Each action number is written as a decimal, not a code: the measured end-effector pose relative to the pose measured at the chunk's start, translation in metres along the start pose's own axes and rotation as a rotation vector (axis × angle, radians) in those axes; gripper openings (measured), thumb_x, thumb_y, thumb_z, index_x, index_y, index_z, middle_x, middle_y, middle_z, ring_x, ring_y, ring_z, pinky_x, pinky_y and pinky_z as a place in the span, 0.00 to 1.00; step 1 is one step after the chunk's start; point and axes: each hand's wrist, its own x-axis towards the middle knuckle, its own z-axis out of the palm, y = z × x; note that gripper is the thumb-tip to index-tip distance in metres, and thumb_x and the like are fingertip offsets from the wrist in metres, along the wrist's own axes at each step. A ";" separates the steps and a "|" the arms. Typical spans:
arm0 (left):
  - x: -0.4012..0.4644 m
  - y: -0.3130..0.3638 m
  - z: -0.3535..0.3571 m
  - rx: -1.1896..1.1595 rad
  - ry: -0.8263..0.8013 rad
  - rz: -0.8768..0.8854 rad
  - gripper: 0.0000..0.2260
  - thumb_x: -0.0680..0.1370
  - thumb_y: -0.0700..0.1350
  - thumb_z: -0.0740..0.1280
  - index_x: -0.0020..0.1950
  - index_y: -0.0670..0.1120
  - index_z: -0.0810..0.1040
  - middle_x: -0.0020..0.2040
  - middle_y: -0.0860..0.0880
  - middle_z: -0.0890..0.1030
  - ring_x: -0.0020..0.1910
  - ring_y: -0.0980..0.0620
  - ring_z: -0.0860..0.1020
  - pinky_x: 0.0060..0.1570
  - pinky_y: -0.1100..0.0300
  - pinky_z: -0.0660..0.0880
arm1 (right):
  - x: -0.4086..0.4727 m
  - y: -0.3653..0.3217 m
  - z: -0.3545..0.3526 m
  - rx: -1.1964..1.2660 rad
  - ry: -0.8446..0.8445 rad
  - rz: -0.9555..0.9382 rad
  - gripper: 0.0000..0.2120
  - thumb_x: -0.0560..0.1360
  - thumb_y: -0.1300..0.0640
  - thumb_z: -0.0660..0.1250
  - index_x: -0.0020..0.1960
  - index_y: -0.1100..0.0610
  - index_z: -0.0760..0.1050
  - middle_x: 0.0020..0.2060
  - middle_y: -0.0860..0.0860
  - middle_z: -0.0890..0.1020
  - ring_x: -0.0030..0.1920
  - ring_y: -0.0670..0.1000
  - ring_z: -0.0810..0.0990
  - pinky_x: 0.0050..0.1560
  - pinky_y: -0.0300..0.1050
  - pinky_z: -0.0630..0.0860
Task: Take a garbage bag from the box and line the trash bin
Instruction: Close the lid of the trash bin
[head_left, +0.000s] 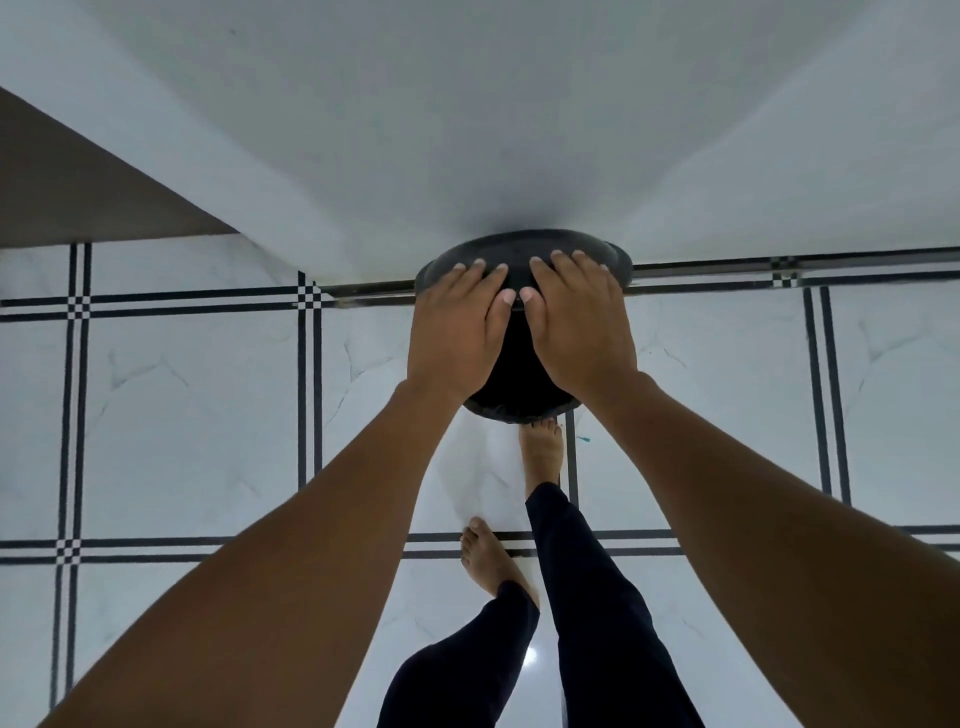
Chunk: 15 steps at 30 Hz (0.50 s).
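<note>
A round black trash bin (519, 374) stands on the floor against the white wall, seen from above. A black garbage bag (511, 414) lies crinkled over its near rim. My left hand (457, 332) and my right hand (582, 322) lie palm down side by side across the bin's mouth. Their fingers curl over the far rim (519, 244), and the thumbs meet in the middle, pinching the bag's edge there. The hands cover most of the opening. No bag box is in view.
A white wall (493, 130) rises straight behind the bin. The floor is white marble tile with black stripes (306, 395). My bare feet (543, 447) stand just in front of the bin. A brown surface (78, 197) shows at the far left.
</note>
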 end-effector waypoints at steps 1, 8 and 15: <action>-0.002 -0.002 0.006 0.004 -0.019 0.002 0.25 0.85 0.53 0.49 0.73 0.44 0.76 0.70 0.42 0.78 0.73 0.45 0.73 0.75 0.48 0.66 | -0.002 0.001 0.005 -0.001 -0.026 0.011 0.25 0.85 0.48 0.49 0.75 0.57 0.69 0.73 0.58 0.73 0.75 0.60 0.67 0.76 0.60 0.63; -0.020 -0.025 0.072 0.109 -0.295 -0.010 0.24 0.87 0.57 0.50 0.82 0.51 0.61 0.82 0.44 0.61 0.82 0.43 0.56 0.79 0.46 0.54 | -0.015 0.021 0.072 -0.051 -0.261 0.058 0.26 0.85 0.46 0.51 0.80 0.55 0.60 0.79 0.56 0.64 0.80 0.59 0.58 0.76 0.58 0.62; -0.034 -0.040 0.137 0.288 -0.429 -0.007 0.26 0.86 0.57 0.54 0.83 0.51 0.55 0.84 0.42 0.53 0.83 0.40 0.50 0.80 0.43 0.53 | -0.042 0.040 0.140 -0.074 -0.382 0.085 0.26 0.84 0.47 0.53 0.80 0.55 0.59 0.80 0.57 0.61 0.80 0.60 0.56 0.76 0.58 0.61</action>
